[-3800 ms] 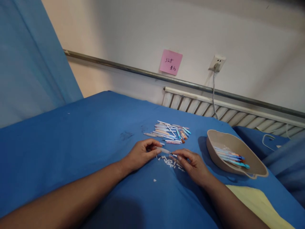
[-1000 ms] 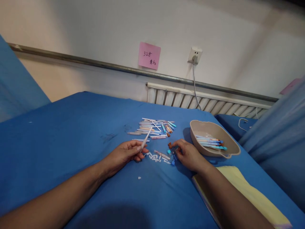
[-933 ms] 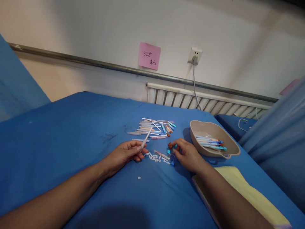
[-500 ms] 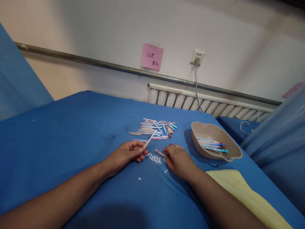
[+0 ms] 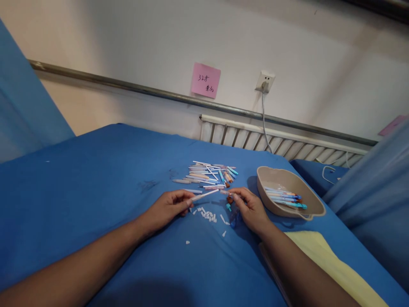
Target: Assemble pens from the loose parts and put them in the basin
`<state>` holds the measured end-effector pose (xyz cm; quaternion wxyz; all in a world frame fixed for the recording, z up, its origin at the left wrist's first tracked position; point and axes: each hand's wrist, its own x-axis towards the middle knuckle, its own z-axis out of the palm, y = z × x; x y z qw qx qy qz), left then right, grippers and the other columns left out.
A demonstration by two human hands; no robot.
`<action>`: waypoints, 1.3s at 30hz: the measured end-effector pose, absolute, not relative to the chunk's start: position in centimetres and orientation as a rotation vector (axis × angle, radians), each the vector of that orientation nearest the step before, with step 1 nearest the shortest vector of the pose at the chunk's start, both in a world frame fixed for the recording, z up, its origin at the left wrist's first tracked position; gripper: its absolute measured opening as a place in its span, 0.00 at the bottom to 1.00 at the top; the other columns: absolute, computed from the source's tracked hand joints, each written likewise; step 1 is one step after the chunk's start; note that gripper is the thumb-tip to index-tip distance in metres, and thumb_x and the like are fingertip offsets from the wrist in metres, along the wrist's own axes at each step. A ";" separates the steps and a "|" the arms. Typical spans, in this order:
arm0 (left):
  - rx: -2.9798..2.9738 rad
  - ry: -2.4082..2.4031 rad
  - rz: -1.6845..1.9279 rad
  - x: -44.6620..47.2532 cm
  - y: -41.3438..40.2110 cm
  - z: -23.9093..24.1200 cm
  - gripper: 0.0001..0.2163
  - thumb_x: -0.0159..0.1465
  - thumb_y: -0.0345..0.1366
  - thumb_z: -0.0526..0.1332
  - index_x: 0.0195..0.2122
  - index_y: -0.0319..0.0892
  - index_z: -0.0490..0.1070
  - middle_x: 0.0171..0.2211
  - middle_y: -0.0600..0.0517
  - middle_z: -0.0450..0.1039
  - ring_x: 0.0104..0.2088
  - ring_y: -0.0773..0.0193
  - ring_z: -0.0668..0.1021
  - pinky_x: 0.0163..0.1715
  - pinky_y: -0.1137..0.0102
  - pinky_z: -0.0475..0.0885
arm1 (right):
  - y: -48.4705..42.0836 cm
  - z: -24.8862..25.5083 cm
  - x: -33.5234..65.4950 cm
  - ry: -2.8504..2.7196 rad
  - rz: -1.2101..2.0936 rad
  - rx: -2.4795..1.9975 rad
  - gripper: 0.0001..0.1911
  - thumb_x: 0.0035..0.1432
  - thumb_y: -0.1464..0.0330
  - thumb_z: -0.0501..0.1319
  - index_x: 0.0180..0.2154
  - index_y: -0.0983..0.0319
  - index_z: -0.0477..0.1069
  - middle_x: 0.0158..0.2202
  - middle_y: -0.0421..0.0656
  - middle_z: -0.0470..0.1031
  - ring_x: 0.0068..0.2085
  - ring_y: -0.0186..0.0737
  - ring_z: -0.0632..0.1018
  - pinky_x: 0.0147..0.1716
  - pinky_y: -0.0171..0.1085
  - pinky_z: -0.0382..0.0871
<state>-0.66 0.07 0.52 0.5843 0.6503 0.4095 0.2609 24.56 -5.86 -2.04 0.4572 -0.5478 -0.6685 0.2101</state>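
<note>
Blue-covered table (image 5: 111,170), pale wall (image 5: 143,42), my left grip (image 5: 171,207) pinching a slim white rod (image 5: 207,195), my right grip (image 5: 252,209) pinching a pinkish tube (image 5: 224,192), ends close together, near loose white pieces (image 5: 209,215), pens (image 5: 198,175) heaped beyond.

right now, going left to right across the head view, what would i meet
Left curtain → left hand → heap of small white pieces → right hand → tan basket → right curtain.
</note>
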 end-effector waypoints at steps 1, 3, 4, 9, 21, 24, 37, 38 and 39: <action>1.531 0.961 0.605 -0.6 0.0 0.5 0.14 0.54 0.42 0.62 0.37 0.41 0.72 0.27 0.55 0.70 0.25 0.69 0.70 0.27 0.75 0.64 | -5.9 -2.0 24.6 -1.641 0.529 -1.341 0.13 0.61 0.64 0.51 0.41 0.60 0.71 0.32 0.41 0.72 0.35 0.36 0.73 0.35 0.34 0.66; 1.554 0.971 0.597 -0.6 -0.1 0.5 0.14 0.54 0.42 0.62 0.38 0.41 0.72 0.27 0.56 0.69 0.25 0.69 0.70 0.27 0.75 0.64 | -6.0 -1.9 24.5 -1.631 0.551 -1.326 0.13 0.61 0.64 0.51 0.41 0.60 0.71 0.32 0.41 0.72 0.34 0.36 0.73 0.35 0.34 0.66; 1.566 0.972 0.591 -0.6 -0.1 0.5 0.14 0.54 0.42 0.61 0.38 0.41 0.72 0.26 0.56 0.69 0.25 0.69 0.69 0.27 0.75 0.63 | -6.1 -1.9 24.5 -1.627 0.561 -1.321 0.13 0.61 0.64 0.51 0.41 0.60 0.71 0.32 0.41 0.72 0.34 0.36 0.73 0.35 0.34 0.66; 1.616 0.975 0.564 -0.7 0.0 0.2 0.14 0.55 0.43 0.60 0.39 0.41 0.72 0.26 0.56 0.68 0.26 0.68 0.69 0.28 0.74 0.63 | -6.2 -1.8 24.5 -1.634 0.589 -1.302 0.14 0.61 0.63 0.51 0.42 0.60 0.71 0.33 0.42 0.71 0.34 0.36 0.73 0.34 0.34 0.65; 1.684 0.959 0.539 -0.7 -0.4 0.6 0.16 0.57 0.44 0.58 0.40 0.39 0.72 0.26 0.55 0.69 0.25 0.68 0.68 0.26 0.75 0.62 | -6.8 -1.5 24.0 -1.862 0.446 -1.292 0.11 0.62 0.67 0.51 0.41 0.59 0.71 0.33 0.41 0.70 0.35 0.36 0.72 0.36 0.33 0.64; 1.705 0.947 0.539 -0.7 -0.7 0.8 0.15 0.58 0.44 0.57 0.40 0.40 0.72 0.26 0.56 0.69 0.26 0.68 0.68 0.26 0.75 0.62 | -7.0 -1.3 23.7 -1.933 0.421 -1.287 0.10 0.62 0.68 0.51 0.41 0.59 0.70 0.32 0.41 0.70 0.34 0.36 0.72 0.35 0.33 0.64; 1.723 0.822 0.498 -0.3 -1.8 0.6 0.11 0.61 0.39 0.55 0.39 0.40 0.72 0.25 0.56 0.69 0.26 0.69 0.71 0.27 0.75 0.65 | -7.8 -1.2 22.3 -2.056 0.407 -1.248 0.09 0.62 0.69 0.52 0.41 0.59 0.70 0.32 0.42 0.71 0.35 0.36 0.72 0.36 0.35 0.64; 1.708 0.817 0.500 -0.2 -1.9 0.6 0.11 0.60 0.39 0.56 0.38 0.40 0.72 0.25 0.55 0.70 0.26 0.69 0.71 0.28 0.75 0.66 | -7.8 -1.2 22.2 -2.055 0.419 -1.249 0.09 0.62 0.69 0.52 0.41 0.59 0.70 0.32 0.41 0.72 0.34 0.35 0.72 0.37 0.35 0.64; 1.699 0.812 0.498 -0.2 -1.9 0.6 0.10 0.60 0.39 0.56 0.38 0.40 0.72 0.26 0.55 0.70 0.26 0.69 0.71 0.28 0.75 0.66 | -7.8 -1.2 22.2 -2.052 0.429 -1.248 0.09 0.62 0.69 0.53 0.41 0.59 0.70 0.32 0.41 0.72 0.34 0.35 0.72 0.37 0.35 0.64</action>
